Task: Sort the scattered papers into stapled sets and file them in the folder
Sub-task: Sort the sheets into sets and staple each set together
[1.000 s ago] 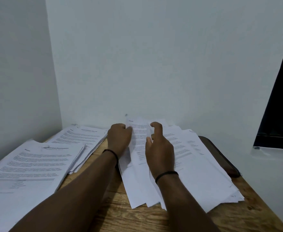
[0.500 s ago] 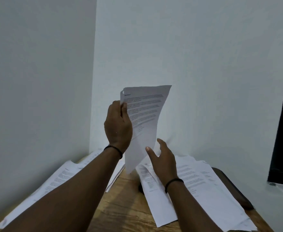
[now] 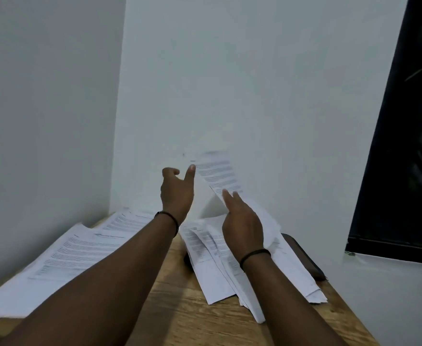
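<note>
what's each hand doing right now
Left hand: open, thumb touching the raised sheet.
Right hand: open, fingers straight against that sheet.

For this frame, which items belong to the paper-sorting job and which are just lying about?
Part of the job:
raised sheet, touched by the left hand and the right hand
loose paper pile on the right
paper stacks on the left
dark folder under the pile

Just there:
wooden table
white wall
dark window
</note>
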